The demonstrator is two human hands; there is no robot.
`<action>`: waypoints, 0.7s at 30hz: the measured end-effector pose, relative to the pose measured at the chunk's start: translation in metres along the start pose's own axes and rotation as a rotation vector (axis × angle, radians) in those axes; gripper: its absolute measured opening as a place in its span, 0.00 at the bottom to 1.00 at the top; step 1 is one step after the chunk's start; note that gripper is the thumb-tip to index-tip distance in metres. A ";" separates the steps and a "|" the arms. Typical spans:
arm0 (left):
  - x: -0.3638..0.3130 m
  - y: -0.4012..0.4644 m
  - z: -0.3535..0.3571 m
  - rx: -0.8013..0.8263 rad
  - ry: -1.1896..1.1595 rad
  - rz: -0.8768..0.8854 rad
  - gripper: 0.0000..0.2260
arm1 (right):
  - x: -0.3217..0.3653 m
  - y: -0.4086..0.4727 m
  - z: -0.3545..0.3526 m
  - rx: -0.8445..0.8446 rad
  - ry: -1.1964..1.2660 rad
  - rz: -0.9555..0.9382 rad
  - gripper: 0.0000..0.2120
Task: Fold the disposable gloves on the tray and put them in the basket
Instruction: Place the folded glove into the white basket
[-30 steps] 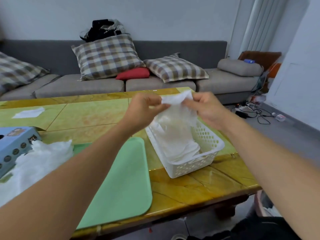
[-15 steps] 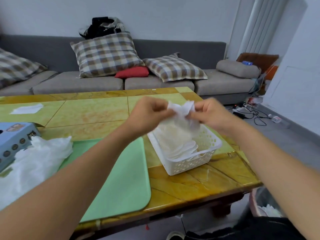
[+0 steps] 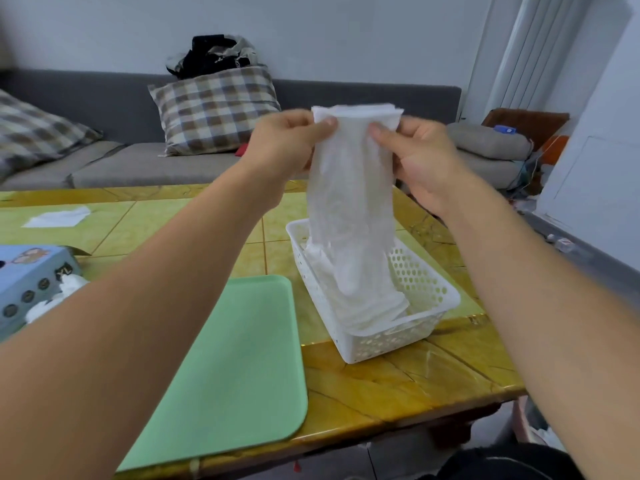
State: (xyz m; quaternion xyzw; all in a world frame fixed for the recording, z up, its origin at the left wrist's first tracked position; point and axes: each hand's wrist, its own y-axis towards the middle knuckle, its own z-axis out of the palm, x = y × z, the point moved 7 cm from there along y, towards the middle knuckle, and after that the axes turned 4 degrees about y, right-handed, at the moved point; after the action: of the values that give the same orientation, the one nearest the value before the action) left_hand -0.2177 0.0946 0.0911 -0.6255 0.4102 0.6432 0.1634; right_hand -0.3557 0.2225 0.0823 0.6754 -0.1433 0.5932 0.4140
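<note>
A blue box (image 3: 24, 282) with a glove pile (image 3: 59, 299) beside it sits left of the green tray (image 3: 239, 368), mostly hidden by the left forearm, and a white sheet (image 3: 57, 216) lies farther back on the table (image 3: 398, 386). The basket (image 3: 433, 299) stands just right of the tray near the table's right edge, with folded gloves (image 3: 367, 310) inside. Above it, left hand (image 3: 287, 147) and right hand (image 3: 422, 157) are raised, each pinching a top corner of a glove (image 3: 349, 188) that hangs toward the basket.

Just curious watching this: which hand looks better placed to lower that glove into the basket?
Probably the right hand: it hovers more directly above the white basket, while both hands pinch the glove.
</note>
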 end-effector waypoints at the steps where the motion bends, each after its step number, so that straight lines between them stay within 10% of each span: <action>1: -0.005 0.005 -0.004 -0.023 -0.005 0.054 0.10 | 0.006 0.004 -0.001 -0.018 0.025 -0.066 0.06; 8: 0.043 0.000 -0.004 0.046 0.190 0.171 0.16 | -0.045 -0.002 -0.016 0.084 0.044 0.019 0.07; 21: 0.106 -0.084 0.067 0.675 0.777 0.255 0.06 | -0.089 -0.086 -0.038 0.568 -0.640 0.240 0.08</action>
State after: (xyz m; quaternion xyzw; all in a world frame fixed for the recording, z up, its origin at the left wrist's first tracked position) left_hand -0.2192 0.1624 -0.0438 -0.6754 0.6976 0.2111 0.1122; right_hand -0.3456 0.2772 -0.0352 0.8906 -0.1729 0.4140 0.0751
